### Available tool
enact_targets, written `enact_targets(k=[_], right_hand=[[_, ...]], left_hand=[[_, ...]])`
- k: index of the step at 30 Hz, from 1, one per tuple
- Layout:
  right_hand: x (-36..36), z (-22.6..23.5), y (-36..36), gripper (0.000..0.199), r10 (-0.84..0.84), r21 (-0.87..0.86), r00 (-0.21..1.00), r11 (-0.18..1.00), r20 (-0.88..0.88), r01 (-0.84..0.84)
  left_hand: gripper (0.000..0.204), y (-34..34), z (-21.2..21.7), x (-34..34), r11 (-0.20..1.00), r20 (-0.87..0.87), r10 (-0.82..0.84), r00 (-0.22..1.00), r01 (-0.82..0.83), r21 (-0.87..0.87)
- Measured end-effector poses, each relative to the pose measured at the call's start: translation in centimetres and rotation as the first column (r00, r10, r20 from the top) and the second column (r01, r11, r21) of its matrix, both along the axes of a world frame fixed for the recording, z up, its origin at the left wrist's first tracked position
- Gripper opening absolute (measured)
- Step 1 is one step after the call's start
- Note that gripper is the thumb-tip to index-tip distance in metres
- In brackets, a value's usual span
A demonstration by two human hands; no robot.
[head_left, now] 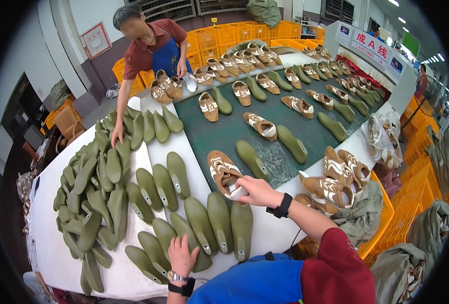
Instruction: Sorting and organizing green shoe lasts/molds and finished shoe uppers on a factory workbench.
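Head view: orange crate apparently holds grey cloth.

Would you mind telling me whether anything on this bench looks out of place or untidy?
Mostly the green shoe lasts: near the left hand they lie in neat rows, but further left they are heaped in a jumbled pile, crossing at all angles. The right hand holds a brown and white shoe upper at the belt's edge.

The person wears a blue apron over a dark red short-sleeved shirt, a black wristband on the right wrist, and a metal watch with a black band on the left.
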State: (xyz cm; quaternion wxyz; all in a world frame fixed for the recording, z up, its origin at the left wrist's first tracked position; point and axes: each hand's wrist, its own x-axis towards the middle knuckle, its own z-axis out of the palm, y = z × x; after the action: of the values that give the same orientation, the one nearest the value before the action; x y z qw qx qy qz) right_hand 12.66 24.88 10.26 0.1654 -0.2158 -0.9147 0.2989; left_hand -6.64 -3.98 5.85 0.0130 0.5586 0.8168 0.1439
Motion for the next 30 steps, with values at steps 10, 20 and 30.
enact_targets(k=[10, 20, 30], right_hand=[[-10.9, -8.9, 15.0, 0.026, -0.297, 0.095, 0.934, 0.954, 0.198, 0.283], [-8.6, -11.7, 13.2, 0.041, -0.264, 0.032, 0.918, 0.963, 0.296, 0.266], [0.4, -8.0, -3.8, 0.049, 0.32, -0.208, 0.916, 0.939, 0.24, -0.274]], left_hand=[[0.062, -0.9, -1.6, 1.6, 0.98, -0.226, 0.139, 0.964, -0.167, -0.111], [0.081, -2.2, -3.7, 1.5, 0.979, -0.323, 0.116, 0.939, -0.164, -0.125], [0.066, 0.6, -4.3, 1.2, 0.986, 0.051, 0.157, 0.986, -0.154, -0.059]])
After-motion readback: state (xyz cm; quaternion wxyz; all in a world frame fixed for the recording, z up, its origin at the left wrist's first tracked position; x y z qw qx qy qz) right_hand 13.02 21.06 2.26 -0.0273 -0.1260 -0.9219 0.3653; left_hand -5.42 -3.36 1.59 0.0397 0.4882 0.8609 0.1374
